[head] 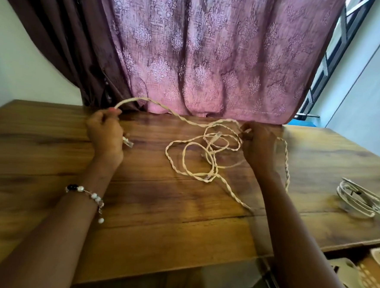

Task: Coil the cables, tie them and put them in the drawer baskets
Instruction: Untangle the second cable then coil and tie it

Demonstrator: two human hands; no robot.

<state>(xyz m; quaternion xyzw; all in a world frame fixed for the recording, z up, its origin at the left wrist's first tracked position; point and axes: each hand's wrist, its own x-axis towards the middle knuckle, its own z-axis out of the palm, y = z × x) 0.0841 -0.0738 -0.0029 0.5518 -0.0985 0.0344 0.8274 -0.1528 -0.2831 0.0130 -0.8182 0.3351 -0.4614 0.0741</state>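
From the head camera, both hands are working one pale twisted cable (196, 164) on the wooden table (49, 147). The left hand (105, 133) is pinching the cable near one end, fingers closed around it, with a clear plug (128, 142) poking out below the palm. From there the cable is arching up in a loop and running across to the right hand (257, 146), whose fingers are curled shut on another stretch of it. Between the two hands the rest is lying in a loose, sprawling tangle on the tabletop, more plug ends showing in the middle, and one strand is trailing back toward the near table edge.

So this one is looking barely begun: no neat coil yet, nothing tied.

Far right on the table, a coiled bundle (358, 201) is sitting well apart from the hands, looking wound already; a dark band seems to be crossing it, though blur is making that hard to confirm. It is not yet stowed. Down at the lower right, a perforated drawer basket (354, 285) is peeking out below the table edge, contents unclear.

Behind it all a patterned curtain (213, 55) is hanging. No brand, label or readable writing is showing anywhere.
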